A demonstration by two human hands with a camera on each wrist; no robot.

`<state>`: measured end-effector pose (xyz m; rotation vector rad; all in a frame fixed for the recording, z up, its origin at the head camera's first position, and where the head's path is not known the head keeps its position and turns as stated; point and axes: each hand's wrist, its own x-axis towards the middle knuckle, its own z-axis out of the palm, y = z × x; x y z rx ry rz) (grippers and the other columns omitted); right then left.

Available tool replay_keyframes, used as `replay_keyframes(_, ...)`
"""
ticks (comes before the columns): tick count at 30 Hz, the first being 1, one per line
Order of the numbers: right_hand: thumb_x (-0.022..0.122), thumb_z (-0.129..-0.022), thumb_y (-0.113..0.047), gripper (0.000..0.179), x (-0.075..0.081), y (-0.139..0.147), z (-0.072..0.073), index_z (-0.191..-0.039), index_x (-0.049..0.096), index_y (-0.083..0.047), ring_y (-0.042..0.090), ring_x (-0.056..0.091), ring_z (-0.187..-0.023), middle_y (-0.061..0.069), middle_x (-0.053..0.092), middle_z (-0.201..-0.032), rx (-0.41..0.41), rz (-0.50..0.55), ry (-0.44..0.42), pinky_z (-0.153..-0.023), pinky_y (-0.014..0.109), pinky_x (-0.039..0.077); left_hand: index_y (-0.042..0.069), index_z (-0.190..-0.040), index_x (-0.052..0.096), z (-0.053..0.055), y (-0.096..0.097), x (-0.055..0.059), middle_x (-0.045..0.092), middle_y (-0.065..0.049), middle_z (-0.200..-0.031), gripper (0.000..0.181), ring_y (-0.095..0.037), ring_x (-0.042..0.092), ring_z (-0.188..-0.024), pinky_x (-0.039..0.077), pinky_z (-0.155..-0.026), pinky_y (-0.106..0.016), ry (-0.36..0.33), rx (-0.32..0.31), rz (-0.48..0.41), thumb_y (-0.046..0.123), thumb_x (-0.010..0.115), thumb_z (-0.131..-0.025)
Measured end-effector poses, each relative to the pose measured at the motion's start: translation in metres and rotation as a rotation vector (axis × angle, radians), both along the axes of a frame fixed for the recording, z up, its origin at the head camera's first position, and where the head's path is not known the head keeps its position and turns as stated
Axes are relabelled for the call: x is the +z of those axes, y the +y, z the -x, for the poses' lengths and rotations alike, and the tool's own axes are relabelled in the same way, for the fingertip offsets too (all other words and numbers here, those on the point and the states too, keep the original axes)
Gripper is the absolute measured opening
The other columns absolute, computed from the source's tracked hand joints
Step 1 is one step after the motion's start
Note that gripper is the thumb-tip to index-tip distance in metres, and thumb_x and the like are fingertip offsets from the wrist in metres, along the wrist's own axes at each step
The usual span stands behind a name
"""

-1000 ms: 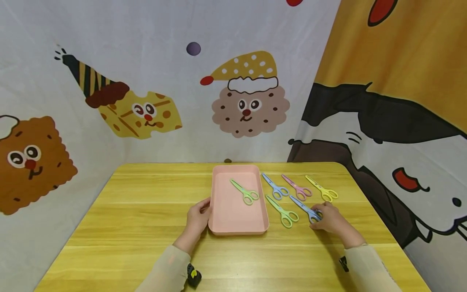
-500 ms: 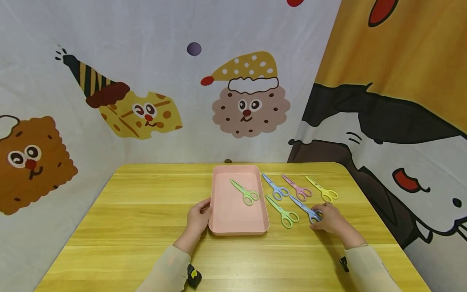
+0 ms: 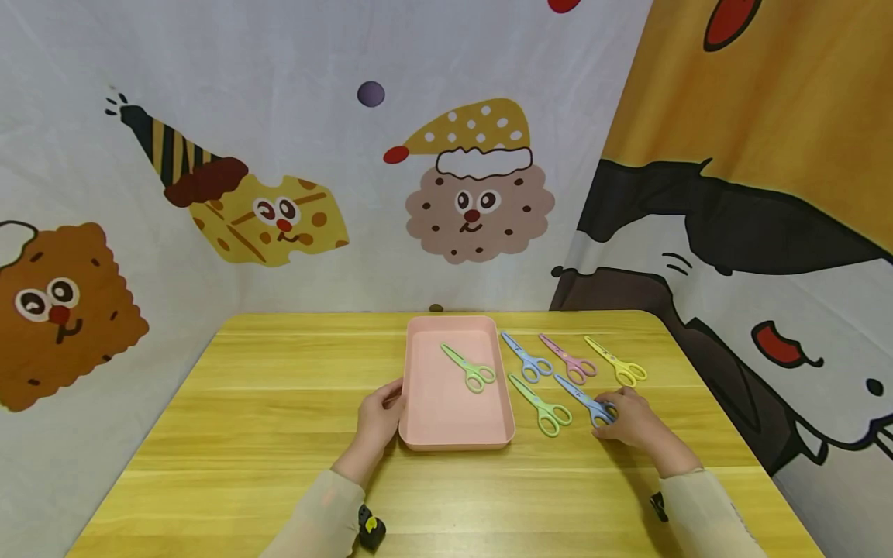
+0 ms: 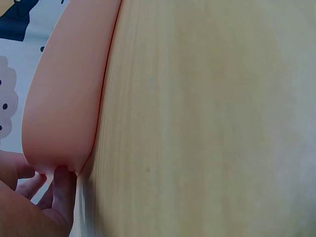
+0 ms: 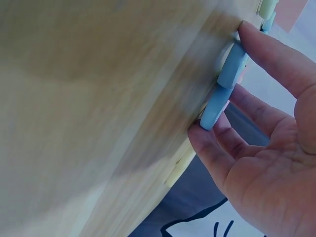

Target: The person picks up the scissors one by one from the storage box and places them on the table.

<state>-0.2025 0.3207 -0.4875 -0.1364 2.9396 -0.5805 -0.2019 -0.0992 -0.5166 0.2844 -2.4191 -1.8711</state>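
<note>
A pink tray (image 3: 455, 422) lies on the table with one pair of green scissors (image 3: 469, 366) inside. My left hand (image 3: 377, 415) touches the outside of the tray's left wall; the left wrist view shows its fingertips (image 4: 61, 173) against that wall. To the right of the tray, my right hand (image 3: 631, 418) holds a pair of blue scissors (image 3: 579, 397) by the handles, blades pointing away and left. In the right wrist view the thumb and fingers lie on opposite sides of the blue handles (image 5: 216, 106), which rest low at the tabletop.
Between tray and right hand lie more green scissors (image 3: 541, 406). Behind them are another blue pair (image 3: 526, 358), pink scissors (image 3: 567, 359) and yellow scissors (image 3: 616, 362). The wooden table (image 3: 279, 372) backs onto a cartoon-printed curtain (image 3: 300, 77).
</note>
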Motion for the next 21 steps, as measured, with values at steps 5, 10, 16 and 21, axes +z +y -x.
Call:
replay_keyframes(5, 0.085, -0.067, -0.026, 0.058, 0.0, -0.001, 0.0, -0.113, 0.063, 0.003, 0.036, 0.051, -0.092, 0.023, 0.053, -0.105, 0.006, -0.019, 0.011, -0.077, 0.05, 0.046, 0.001, -0.125, 0.06, 0.0, 0.0, 0.001, 0.063, -0.019, -0.12, 0.034, -0.03, 0.063, -0.107, 0.056, -0.086, -0.034, -0.009, 0.002, 0.002, 0.006, 0.059, -0.091)
replay_keyframes(10, 0.085, -0.066, -0.028, 0.058, 0.001, -0.003, 0.0, -0.113, 0.064, 0.001, 0.038, 0.049, -0.094, 0.022, 0.053, -0.105, 0.008, -0.047, 0.022, -0.076, 0.048, 0.044, 0.001, -0.125, 0.06, 0.0, 0.0, 0.001, 0.063, -0.019, -0.12, 0.034, -0.03, 0.062, -0.107, 0.056, -0.086, -0.034, -0.017, 0.004, -0.005, 0.006, 0.059, -0.091)
replay_keyframes(16, 0.079, -0.074, -0.031, 0.056, 0.003, -0.006, 0.001, -0.115, 0.062, 0.002, 0.044, 0.05, -0.096, 0.025, 0.054, -0.107, 0.016, -0.059, 0.061, -0.077, 0.051, 0.045, 0.001, -0.125, 0.061, 0.001, 0.0, 0.0, 0.063, -0.019, -0.12, 0.034, -0.03, 0.062, -0.108, 0.056, -0.086, -0.034, -0.018, 0.004, -0.01, 0.006, 0.06, -0.091)
replay_keyframes(21, 0.072, -0.082, -0.034, 0.058, 0.005, -0.011, 0.003, -0.123, 0.057, 0.005, 0.051, 0.048, -0.104, 0.029, 0.051, -0.116, 0.009, -0.048, 0.104, -0.083, 0.059, 0.045, 0.002, -0.125, 0.061, 0.001, -0.001, -0.001, 0.063, -0.018, -0.12, 0.034, -0.029, 0.063, -0.107, 0.056, -0.086, -0.033, -0.013, 0.002, -0.009, 0.006, 0.06, -0.091)
